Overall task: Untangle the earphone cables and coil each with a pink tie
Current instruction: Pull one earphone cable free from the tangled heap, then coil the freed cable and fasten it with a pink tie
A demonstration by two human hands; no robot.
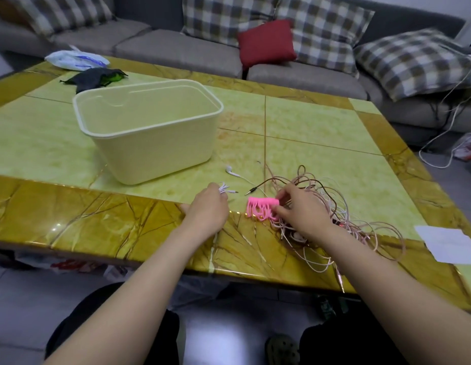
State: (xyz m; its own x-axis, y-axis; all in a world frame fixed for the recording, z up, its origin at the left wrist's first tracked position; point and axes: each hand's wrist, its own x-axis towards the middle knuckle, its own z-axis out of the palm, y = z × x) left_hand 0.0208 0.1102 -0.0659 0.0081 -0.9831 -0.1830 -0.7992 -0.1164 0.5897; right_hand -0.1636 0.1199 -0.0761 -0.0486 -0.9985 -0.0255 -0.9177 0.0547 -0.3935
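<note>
Two hands are seen at the table [321,127] edge: a coiled white cable [225,189] is gripped in the left hand [206,206], and pink ties [262,208] are pinched by the right hand [300,212] above the tangled cables [360,227]. Tying seems due; one tie must be separated. Beyond, a cream tub [150,133] is set.

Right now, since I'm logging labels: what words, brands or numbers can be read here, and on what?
No text can be read.
White plastic bag, far left: blue print, too blurred.
White paper sheet, right edge: no writing shows.
Red and white bag, far right: print blurred.
</note>
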